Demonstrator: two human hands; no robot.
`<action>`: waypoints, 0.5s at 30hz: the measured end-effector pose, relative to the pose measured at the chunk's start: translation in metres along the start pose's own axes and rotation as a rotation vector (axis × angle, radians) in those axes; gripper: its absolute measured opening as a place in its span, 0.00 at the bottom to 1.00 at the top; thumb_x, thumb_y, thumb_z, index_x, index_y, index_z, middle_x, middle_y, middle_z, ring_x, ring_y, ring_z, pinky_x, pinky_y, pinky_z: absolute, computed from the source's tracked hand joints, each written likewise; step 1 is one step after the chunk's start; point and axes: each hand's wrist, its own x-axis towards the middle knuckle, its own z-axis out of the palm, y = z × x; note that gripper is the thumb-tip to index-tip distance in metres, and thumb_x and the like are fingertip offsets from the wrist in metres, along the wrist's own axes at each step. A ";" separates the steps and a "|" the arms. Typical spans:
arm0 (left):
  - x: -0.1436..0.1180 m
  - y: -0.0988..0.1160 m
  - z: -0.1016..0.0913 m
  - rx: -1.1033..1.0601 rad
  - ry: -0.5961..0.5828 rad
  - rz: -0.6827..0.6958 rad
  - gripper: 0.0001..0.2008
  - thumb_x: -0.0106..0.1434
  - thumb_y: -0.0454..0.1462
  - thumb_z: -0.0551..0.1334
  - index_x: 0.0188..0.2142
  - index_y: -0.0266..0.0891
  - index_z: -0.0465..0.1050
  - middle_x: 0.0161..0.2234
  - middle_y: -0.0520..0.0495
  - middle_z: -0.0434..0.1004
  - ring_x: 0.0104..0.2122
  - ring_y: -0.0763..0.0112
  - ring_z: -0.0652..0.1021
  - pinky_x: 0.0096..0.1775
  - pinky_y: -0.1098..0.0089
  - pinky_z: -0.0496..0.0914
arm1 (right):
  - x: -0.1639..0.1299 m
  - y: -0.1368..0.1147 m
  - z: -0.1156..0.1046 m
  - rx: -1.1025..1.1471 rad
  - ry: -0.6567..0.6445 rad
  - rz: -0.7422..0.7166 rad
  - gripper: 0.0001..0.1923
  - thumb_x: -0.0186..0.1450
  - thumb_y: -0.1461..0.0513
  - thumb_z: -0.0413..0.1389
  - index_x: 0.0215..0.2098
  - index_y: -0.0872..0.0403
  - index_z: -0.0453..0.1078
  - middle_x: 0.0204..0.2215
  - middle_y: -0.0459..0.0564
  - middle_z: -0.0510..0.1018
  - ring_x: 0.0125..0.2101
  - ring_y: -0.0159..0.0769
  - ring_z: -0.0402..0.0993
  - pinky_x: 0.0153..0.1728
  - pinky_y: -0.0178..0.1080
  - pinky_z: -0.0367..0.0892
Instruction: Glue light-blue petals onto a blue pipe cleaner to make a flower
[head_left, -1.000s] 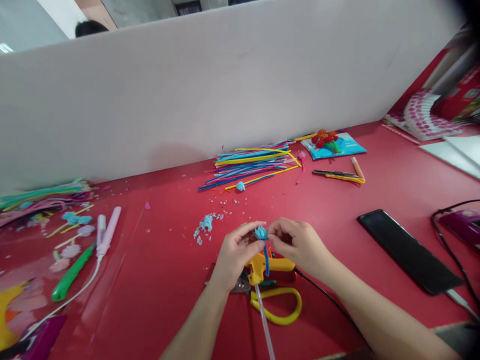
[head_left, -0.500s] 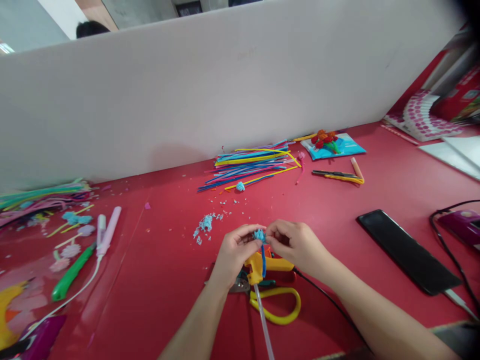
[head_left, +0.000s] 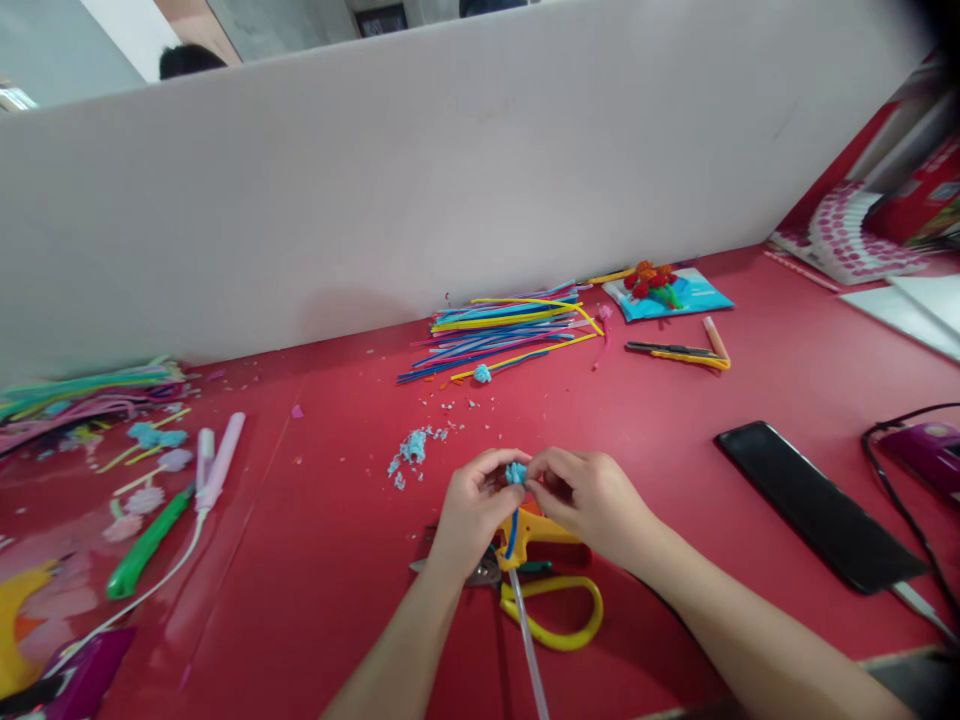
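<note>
Fingertips of the left hand (head_left: 472, 505) and right hand (head_left: 589, 500) pinch a small fuzzy blue pipe-cleaner flower (head_left: 515, 472) between them, held just above the yellow glue gun (head_left: 534, 532) and yellow-handled scissors (head_left: 555, 610) on the red table (head_left: 322, 560), its blue stem hanging free below

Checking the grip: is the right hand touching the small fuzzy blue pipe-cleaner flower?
Touching. The head view shows the right hand with its fingertips pinched on the small fuzzy blue pipe-cleaner flower, no gap visible; the left hand pinches it too.
</note>
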 end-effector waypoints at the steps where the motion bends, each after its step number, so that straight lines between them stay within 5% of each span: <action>1: 0.000 -0.001 0.000 -0.010 0.000 -0.004 0.12 0.49 0.30 0.64 0.35 0.38 0.76 0.32 0.49 0.76 0.35 0.68 0.74 0.37 0.73 0.67 | 0.000 0.000 -0.001 0.005 0.002 -0.001 0.03 0.58 0.64 0.52 0.29 0.54 0.68 0.19 0.42 0.69 0.18 0.25 0.60 0.21 0.28 0.55; 7: 0.001 0.001 -0.002 -0.100 0.004 -0.048 0.13 0.48 0.29 0.63 0.36 0.37 0.76 0.29 0.50 0.73 0.27 0.75 0.71 0.30 0.76 0.64 | 0.000 0.002 -0.021 0.035 0.112 0.079 0.08 0.62 0.59 0.51 0.32 0.54 0.68 0.18 0.41 0.68 0.18 0.26 0.62 0.20 0.28 0.57; 11: 0.002 0.005 -0.004 -0.176 0.010 -0.099 0.13 0.47 0.30 0.63 0.35 0.36 0.76 0.25 0.51 0.71 0.22 0.77 0.68 0.27 0.76 0.62 | -0.013 0.025 -0.048 -0.039 0.223 0.191 0.12 0.65 0.56 0.47 0.32 0.54 0.68 0.19 0.43 0.68 0.19 0.28 0.64 0.21 0.30 0.59; 15: 0.003 0.006 -0.007 -0.204 0.014 -0.100 0.13 0.48 0.30 0.64 0.36 0.37 0.76 0.27 0.51 0.72 0.24 0.77 0.69 0.28 0.76 0.62 | -0.057 0.074 -0.088 -0.494 0.282 0.414 0.15 0.63 0.53 0.47 0.42 0.53 0.67 0.30 0.49 0.75 0.30 0.35 0.71 0.32 0.34 0.65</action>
